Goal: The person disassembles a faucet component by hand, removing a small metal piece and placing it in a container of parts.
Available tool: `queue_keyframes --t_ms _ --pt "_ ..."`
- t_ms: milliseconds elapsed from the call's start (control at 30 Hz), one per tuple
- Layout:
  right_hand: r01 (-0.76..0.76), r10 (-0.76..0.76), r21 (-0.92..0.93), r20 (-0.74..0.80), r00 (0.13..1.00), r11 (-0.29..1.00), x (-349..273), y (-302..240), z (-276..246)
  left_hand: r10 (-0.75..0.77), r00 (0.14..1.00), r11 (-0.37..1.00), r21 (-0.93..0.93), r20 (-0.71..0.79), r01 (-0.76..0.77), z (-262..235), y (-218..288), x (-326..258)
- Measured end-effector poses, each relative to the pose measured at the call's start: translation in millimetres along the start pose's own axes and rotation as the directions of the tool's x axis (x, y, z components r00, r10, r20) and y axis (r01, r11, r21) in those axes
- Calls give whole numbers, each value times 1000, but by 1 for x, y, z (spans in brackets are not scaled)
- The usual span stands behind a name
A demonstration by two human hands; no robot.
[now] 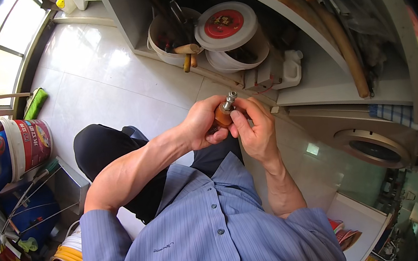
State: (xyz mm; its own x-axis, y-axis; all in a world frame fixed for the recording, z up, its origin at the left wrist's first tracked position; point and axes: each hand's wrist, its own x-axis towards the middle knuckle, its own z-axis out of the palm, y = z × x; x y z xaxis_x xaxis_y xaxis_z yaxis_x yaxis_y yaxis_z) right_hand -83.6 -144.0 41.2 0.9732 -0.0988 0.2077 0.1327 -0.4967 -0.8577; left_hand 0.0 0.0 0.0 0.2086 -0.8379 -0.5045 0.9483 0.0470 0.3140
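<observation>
In front of my body, both hands meet on a short tool with an orange-brown handle [223, 118] and a silvery metal end [230, 97] that points up and away from me. My left hand [201, 122] is closed round the handle from the left. From the other side, my right hand [255, 128] has its thumb and fingers pressed on the tool just below the metal end. The lower part of the handle is hidden by my fingers, so I cannot tell the tool's exact kind.
Ahead stands a shelf with a lidded white bucket [226, 25], another bucket of tools [162, 40] and a white jug [292, 68]. A washing machine [354, 134] is at right. Paint buckets [37, 142] and a green broom [36, 103] stand at left.
</observation>
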Motion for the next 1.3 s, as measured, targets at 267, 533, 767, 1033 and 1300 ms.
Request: queue_keyframes --t_ms 267,533,767,1033,1300 --pt "-4 4 -6 4 1000 1000 1 -1 1 -3 1000 1000 -16 1 3 -2 0 1" --pt "-24 25 51 -26 999 998 -3 13 1 107 994 992 74 -18 -105 -2 -2 6" --pt "169 -193 -258 -69 979 951 3 10 -1 172 973 959 254 -154 -129 5 4 3" --pt "187 -223 -288 -99 970 939 -1 14 -4 261 951 919 345 -165 -192 6 4 7" --pt "123 -128 -210 -12 992 970 3 2 -16 262 958 928 302 -114 -218 -2 4 11"
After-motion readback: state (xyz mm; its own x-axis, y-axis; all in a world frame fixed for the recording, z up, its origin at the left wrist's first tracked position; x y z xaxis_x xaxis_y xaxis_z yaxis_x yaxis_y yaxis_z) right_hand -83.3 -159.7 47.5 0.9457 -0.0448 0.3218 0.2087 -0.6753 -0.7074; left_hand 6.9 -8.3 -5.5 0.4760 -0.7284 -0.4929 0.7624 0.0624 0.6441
